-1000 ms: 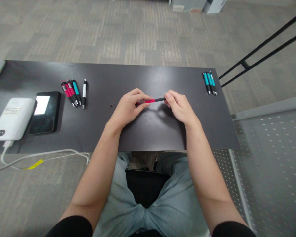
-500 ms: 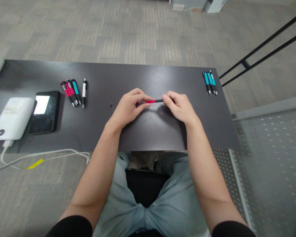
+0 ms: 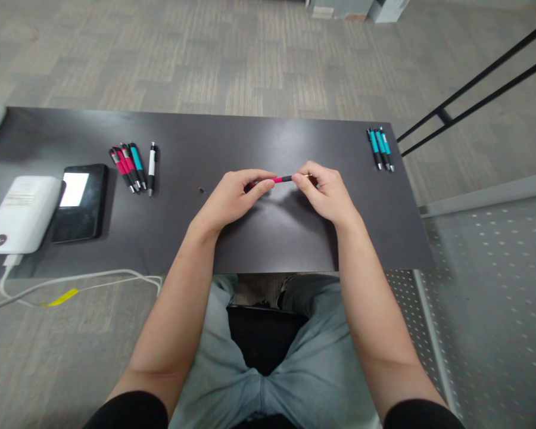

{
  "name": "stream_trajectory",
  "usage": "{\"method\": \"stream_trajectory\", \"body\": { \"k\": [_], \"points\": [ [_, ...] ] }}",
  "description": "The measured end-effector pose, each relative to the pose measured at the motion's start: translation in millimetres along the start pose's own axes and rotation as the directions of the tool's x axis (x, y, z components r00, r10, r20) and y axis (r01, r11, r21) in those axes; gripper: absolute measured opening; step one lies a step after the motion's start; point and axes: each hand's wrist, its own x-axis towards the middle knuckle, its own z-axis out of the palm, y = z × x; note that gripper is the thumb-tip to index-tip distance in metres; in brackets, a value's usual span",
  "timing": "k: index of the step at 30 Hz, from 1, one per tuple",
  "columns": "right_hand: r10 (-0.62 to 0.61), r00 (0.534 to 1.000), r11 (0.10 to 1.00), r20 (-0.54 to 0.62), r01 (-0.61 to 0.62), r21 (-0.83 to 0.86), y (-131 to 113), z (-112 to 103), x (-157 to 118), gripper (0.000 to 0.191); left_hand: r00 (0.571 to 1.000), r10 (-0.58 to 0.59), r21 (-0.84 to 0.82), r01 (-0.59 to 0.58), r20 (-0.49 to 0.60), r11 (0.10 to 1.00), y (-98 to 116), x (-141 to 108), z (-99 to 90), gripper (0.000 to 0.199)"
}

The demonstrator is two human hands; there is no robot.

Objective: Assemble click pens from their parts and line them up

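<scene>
Left hand (image 3: 232, 193), right hand (image 3: 326, 192) hold red pen (image 3: 280, 180); interior unclear.

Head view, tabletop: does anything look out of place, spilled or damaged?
A small dark bit lies alone on the table left of the left hand, perhaps debris, but too small to identify. One teal pen lies beside the red pens, apart from the three teal pens at the right end. No spill shows.

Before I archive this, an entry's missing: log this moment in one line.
left hand: holds red-black pen; right hand: holds pen's black section; table, right end: three teal pens
</scene>
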Motion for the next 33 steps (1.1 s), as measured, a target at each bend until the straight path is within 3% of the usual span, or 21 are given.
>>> {"method": "stream_trajectory", "body": {
  "k": [3, 8, 16, 20, 26, 33],
  "points": [
    [-0.025, 1.000, 1.000, -0.011, 0.025, 0.006, 0.5, -0.4, 0.7, 0.082, 1.000, 0.002, 0.009, -0.002, 0.019, 1.000, 1.1, 0.6, -0.5, 0.038],
    [-0.004, 1.000, 1.000, 0.021, 0.004, -0.031, 0.7, -0.5, 1.0, 0.088, 0.997, 0.060, 0.060, -0.057, -0.044, 0.997, 5.6, 1.0, -2.0, 0.023],
    [0.013, 1.000, 0.999, -0.012, -0.014, -0.033, -4.7, -1.1, 1.2, 0.091, 1.000, 0.024, 0.047, -0.024, 0.001, 0.999, 2.2, 1.4, 3.1, 0.030],
    [0.010, 1.000, 0.999, -0.004, -0.010, -0.036, -4.5, -1.0, 1.5, 0.091, 0.997, 0.037, 0.093, -0.031, -0.064, 0.995, 3.6, 1.3, 1.7, 0.027],
    [0.017, 1.000, 0.999, -0.008, -0.017, -0.046, -4.5, -1.4, 1.5, 0.087, 0.999, 0.029, 0.031, -0.027, -0.034, 0.999, 5.1, 1.0, 1.8, 0.042],
    [0.021, 1.000, 0.999, 0.011, -0.021, -0.045, -4.0, -1.0, 1.6, 0.089, 0.998, 0.063, 0.102, -0.059, -0.032, 0.993, 8.1, 1.1, -0.9, 0.025]
  ]
}}
